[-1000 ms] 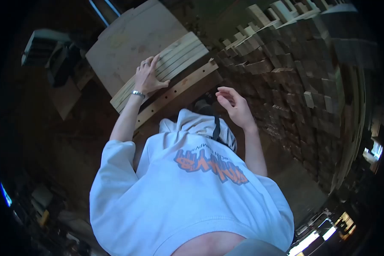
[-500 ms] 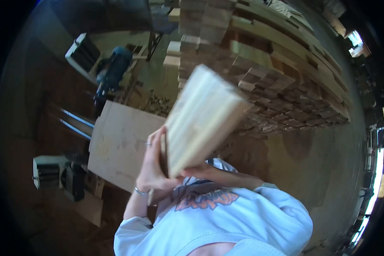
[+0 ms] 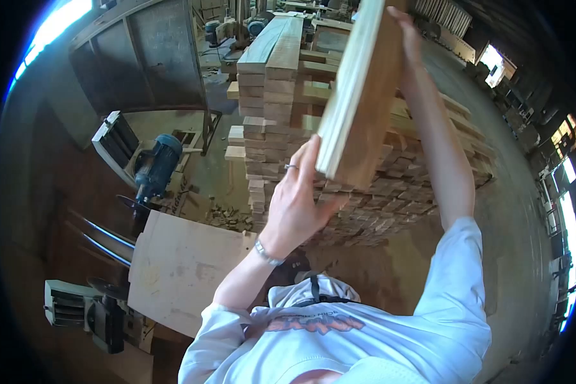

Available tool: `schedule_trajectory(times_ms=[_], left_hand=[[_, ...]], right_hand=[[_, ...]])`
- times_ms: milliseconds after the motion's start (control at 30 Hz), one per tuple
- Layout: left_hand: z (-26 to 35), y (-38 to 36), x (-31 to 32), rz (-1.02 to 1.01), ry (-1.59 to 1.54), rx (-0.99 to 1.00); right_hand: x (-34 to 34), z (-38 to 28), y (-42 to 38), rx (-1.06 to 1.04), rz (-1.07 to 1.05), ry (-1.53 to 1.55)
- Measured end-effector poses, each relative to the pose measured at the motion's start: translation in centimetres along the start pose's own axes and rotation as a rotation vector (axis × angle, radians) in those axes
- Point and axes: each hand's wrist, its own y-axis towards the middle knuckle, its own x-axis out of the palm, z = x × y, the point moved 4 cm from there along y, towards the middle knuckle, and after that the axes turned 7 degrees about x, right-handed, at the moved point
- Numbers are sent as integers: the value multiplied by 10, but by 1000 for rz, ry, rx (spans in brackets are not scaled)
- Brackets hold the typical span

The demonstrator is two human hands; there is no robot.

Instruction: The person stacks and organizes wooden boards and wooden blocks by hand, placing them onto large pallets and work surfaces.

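Both my hands hold a thick wooden board (image 3: pixel 365 109), raised and tilted out in front of me. Its pale, ridged side faces left and its browner side faces right. My left hand (image 3: pixel 294 198) is closed on the near lower end, fingers along the left edge and thumb underneath. Stretched far forward, my right hand (image 3: pixel 404 38) grips the right side near the far end, with some of its fingers hidden behind the wood. Beyond the board rises a large stack of wooden boards (image 3: pixel 265 96), partly covered by it.
At left stands a machine with a pale worktop (image 3: pixel 179 265), a blue motor (image 3: pixel 160 160) and a dark motor (image 3: pixel 105 323). Two metal rods (image 3: pixel 105 246) stick out from the worktop. Wood offcuts (image 3: pixel 227 217) lie on the floor, and a dark panel (image 3: pixel 141 61) stands behind.
The board has gone from near my chest up and forward, over the stack, and stands steeper. My right arm has stretched out toward its far end. My left hand has risen with it.
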Motion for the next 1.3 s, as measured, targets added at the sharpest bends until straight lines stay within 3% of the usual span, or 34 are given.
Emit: schedule_trajectory(times_ms=[33, 133, 267, 333, 367, 433, 500, 600, 633, 800, 833, 900, 1033, 1100, 1167, 1233, 1300], left_hand=[[-8, 1, 12, 138, 69, -59], [-16, 14, 15, 320, 137, -17], [-35, 22, 17, 277, 235, -72], [-47, 24, 17, 253, 288, -146], [-53, 24, 20, 219, 337, -217], [-50, 32, 17, 330, 345, -220], [-47, 29, 13, 352, 398, -214], [-50, 32, 10, 329, 447, -259], [-49, 34, 10, 289, 441, -275], [-51, 55, 9, 229, 654, -308], [-50, 58, 8, 239, 655, -290], [-51, 60, 10, 178, 721, -364], [-50, 61, 8, 136, 764, -370], [-52, 51, 12, 160, 760, -336], [-46, 35, 14, 185, 761, -308], [-28, 6, 21, 242, 605, -287], [-20, -44, 35, 249, 513, -411]], right_hand=[[-34, 16, 47, 124, 122, -66], [-5, 58, 65, 367, 66, -17], [-23, 97, 113, 558, 65, -103], [-38, 110, 133, 708, 16, -445], [-41, 107, 134, 715, 12, -450], [-38, 90, 127, 665, -92, -778], [-29, 105, 115, 732, -99, -732], [-7, 116, 107, 576, -214, -571], [-4, 110, 106, 613, -280, -585], [-8, 113, 132, 592, -216, -603], [-8, 118, 136, 596, -67, -583], [-5, 117, 143, 586, -230, -617], [-7, 115, 141, 520, -279, -616], [-16, 115, 138, 636, -225, -632], [-21, 98, 115, 484, -205, -732], [-23, 72, 77, 195, -246, -826], [-32, 48, 32, -179, -282, -880]])
